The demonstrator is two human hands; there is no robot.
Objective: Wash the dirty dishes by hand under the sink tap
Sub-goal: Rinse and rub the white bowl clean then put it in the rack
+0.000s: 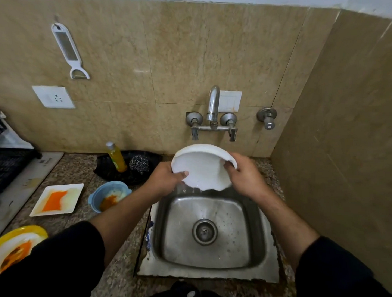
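I hold a round white plate [203, 168] tilted over the back of the steel sink [209, 255], below the tap [213, 106]. My left hand [165, 180] grips its left rim with the thumb on the inner face. My right hand [245, 174] grips its right rim, fingers curled over the edge. Water drips from the plate's lower edge. On the counter to the left lie a square white plate [57, 199] smeared orange, a blue bowl [108, 195] with orange residue, and a yellow-rimmed plate [11, 250] with food remains.
A yellow soap bottle [116, 156] and a steel scrubber [139, 163] sit in a black tray behind the bowl. A stove [5, 168] occupies the far left. A grater [68, 50] and a socket [53, 96] are on the tiled wall. A side wall stands close on the right.
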